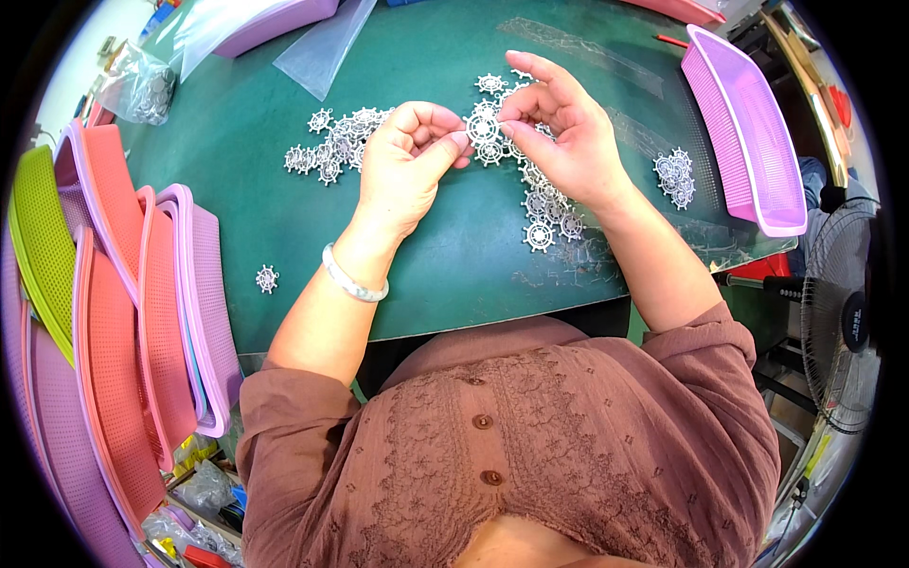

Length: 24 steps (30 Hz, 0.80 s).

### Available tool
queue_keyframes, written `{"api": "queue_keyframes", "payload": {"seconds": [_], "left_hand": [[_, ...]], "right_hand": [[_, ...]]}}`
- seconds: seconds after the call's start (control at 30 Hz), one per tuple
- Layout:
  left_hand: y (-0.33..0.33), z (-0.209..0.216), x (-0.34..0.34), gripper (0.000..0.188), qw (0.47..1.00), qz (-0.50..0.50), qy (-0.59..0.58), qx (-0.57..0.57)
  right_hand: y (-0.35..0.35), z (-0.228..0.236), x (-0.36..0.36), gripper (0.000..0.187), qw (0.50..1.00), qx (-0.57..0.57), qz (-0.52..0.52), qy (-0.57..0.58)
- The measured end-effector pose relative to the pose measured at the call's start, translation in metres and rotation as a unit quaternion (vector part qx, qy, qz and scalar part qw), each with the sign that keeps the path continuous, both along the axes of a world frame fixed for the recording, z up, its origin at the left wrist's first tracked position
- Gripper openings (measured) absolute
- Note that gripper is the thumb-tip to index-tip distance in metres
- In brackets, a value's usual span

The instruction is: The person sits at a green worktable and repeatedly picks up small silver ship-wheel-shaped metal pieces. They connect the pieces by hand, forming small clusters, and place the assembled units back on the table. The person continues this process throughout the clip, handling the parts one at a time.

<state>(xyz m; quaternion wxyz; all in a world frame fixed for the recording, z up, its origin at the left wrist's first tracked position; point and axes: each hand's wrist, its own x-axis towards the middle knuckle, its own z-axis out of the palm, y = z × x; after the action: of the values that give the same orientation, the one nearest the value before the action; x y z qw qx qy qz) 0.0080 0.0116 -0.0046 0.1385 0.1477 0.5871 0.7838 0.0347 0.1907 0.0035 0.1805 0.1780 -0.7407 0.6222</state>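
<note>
Silver wheel-shaped piece (482, 129) pinched at its left edge by left hand (407, 161); right hand (566, 137) placed at its right edge — firmness of grip there can't be told. Held over green worktop (454, 275) — similar wheels (329, 151) scattered either side.

- Brightly and evenly lit, seemingly from above, with soft, faint shadows on the bench (454, 284).
- Washed out nearly white beyond the bench's far left corner.
- Glinting on the clear plastic sheet (327, 45) near the far edge.
- Fairly crisp around both hands (412, 156) (573, 137).
- Bent strongly toward the rim, bowing the near edge.
- Blackened at the corners.
</note>
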Motion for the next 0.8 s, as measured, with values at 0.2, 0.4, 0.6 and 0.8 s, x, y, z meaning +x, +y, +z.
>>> {"api": "queue_keyframes", "payload": {"seconds": [0.2,0.4,0.6,0.8], "left_hand": [[0.0001,0.0000,0.0000,0.017,1.000,-0.003,-0.002,0.006],[0.0016,0.0005,0.0012,0.026,1.000,0.009,-0.009,0.018],[0.0021,-0.0036,0.0007,0.029,0.999,0.011,0.038,-0.020],[0.0025,-0.0010,0.0028,0.030,0.998,-0.008,0.043,-0.051]], "right_hand": [[-0.0002,0.0004,0.0004,0.052,1.000,-0.005,0.001,-0.012],[0.0002,-0.0005,-0.0003,0.052,0.999,-0.019,0.006,-0.027],[0.0005,0.0003,-0.0006,0.052,0.998,-0.031,0.022,-0.040],[0.0004,0.0009,0.0009,0.052,0.999,-0.017,0.029,-0.024]]}}
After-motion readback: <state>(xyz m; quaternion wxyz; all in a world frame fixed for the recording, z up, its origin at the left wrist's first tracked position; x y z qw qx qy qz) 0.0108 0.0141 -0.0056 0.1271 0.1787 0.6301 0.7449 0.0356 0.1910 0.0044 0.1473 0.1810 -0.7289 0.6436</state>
